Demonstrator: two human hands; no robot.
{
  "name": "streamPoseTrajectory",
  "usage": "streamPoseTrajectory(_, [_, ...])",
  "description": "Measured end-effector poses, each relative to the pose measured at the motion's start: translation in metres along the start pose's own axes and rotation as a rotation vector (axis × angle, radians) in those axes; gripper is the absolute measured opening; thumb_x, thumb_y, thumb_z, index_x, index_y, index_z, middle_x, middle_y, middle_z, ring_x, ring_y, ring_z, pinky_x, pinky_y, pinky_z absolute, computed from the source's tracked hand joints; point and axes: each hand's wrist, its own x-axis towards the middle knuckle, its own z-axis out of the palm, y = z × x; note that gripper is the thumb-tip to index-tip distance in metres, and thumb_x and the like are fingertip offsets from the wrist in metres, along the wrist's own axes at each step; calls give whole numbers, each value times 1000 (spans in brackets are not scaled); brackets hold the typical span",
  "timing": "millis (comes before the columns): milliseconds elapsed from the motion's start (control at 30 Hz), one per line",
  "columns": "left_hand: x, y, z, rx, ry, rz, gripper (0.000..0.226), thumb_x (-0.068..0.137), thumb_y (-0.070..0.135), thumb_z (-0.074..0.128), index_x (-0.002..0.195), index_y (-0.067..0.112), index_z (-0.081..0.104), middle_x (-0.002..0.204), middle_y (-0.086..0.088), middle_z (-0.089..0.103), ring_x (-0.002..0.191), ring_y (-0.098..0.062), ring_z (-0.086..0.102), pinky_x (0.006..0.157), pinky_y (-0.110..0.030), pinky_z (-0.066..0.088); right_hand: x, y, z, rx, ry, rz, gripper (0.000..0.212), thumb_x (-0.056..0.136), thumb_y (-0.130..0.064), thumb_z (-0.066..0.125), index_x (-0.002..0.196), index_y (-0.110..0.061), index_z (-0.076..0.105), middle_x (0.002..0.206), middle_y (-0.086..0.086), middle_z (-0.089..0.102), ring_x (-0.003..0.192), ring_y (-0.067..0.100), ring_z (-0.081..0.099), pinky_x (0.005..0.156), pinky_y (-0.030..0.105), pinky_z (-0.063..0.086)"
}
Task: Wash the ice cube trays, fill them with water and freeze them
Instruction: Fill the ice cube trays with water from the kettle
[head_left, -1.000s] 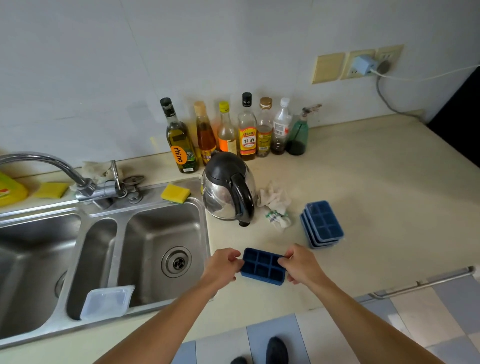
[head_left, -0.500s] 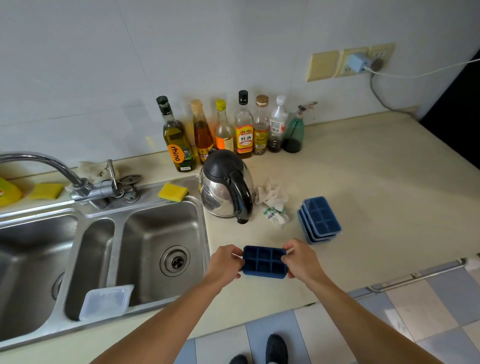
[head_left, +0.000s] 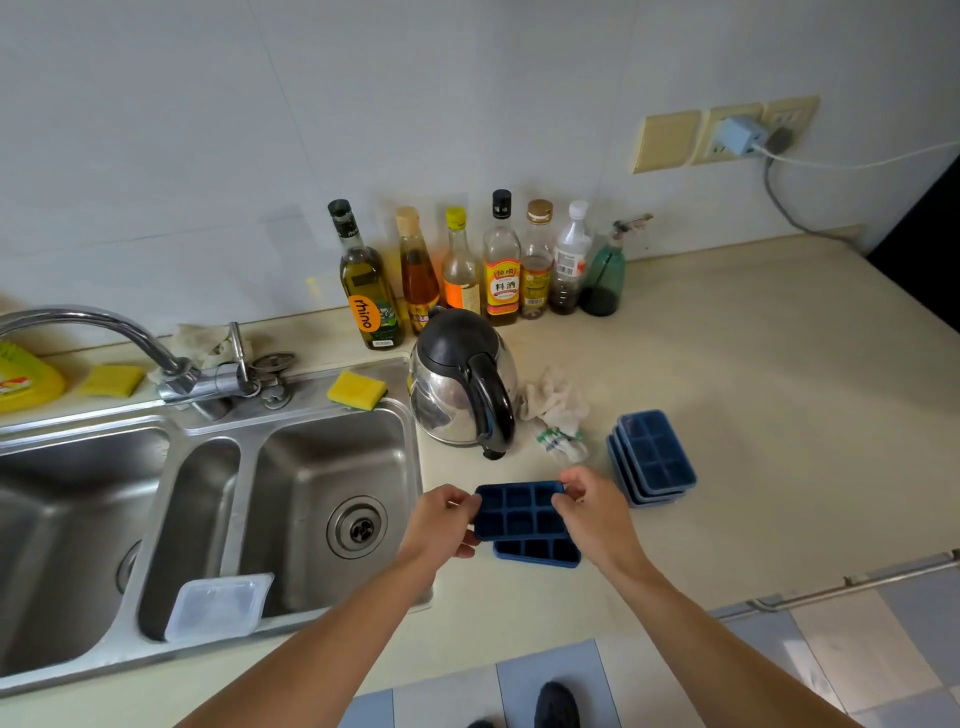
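A dark blue ice cube tray (head_left: 517, 512) is lifted a little above the counter near its front edge. My left hand (head_left: 441, 525) pinches its left end and my right hand (head_left: 597, 512) pinches its right end. Directly beneath it a second blue ice cube tray (head_left: 537, 552) lies on the counter, mostly covered by the upper one. To the right stands a stack of three lighter blue trays (head_left: 652, 457). The steel sink (head_left: 322, 467) with its faucet (head_left: 104, 332) lies to the left.
A steel kettle (head_left: 462, 400) with a black handle stands behind the trays, a crumpled cloth (head_left: 558, 415) beside it. Several bottles (head_left: 501, 260) line the wall. A yellow sponge (head_left: 357, 389) sits on the sink rim. A clear lid (head_left: 218, 605) leans at the sink's front.
Both hands have lifted the upper tray off the one beneath, so the lower tray now shows on the counter. The view has shifted slightly.
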Motion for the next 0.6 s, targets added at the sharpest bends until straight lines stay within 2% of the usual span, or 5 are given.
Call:
streamPoseTrajectory(100, [-1,-1,-19,0,36,-13,19,98,28,61,99,10,66,87,-8,75,63,-17,71,56,-27,57,2,-18,13,41,-20,-103,17,96,-12,61,102,-27,61,90,-11,65,82,5,63,64,12,44])
streamPoseTrajectory(200, [-3,-8,-54,2,93,-13,16,100,25,61,99,10,67,84,-7,76,66,-19,72,57,-27,55,5,-42,42,54,-58,-185,17,95,-14,62,107,-27,64,90,-12,65,84,2,62,68,11,45])
streamPoseTrajectory(367, [8,-32,-135,4,152,-36,13,101,21,59,99,14,69,91,-12,75,71,-23,74,57,-30,60,11,-78,116,41,-187,-230,18,95,-12,63,111,-20,65,96,-5,65,90,10,63,83,28,54])
streamPoseTrajectory(500, [39,-61,-196,-14,140,-111,15,103,21,57,107,10,66,96,-13,75,80,-28,75,64,-32,60,25,-96,188,-6,-252,-225,18,97,-14,62,111,-25,63,94,-15,61,86,1,61,69,11,48])
streamPoseTrajectory(600, [75,-80,-226,19,67,-171,14,104,19,55,109,10,65,98,-13,75,84,-28,76,64,-30,61,40,-99,238,-39,-262,-128,22,96,-14,62,117,-19,66,96,-11,64,88,4,63,69,12,48])
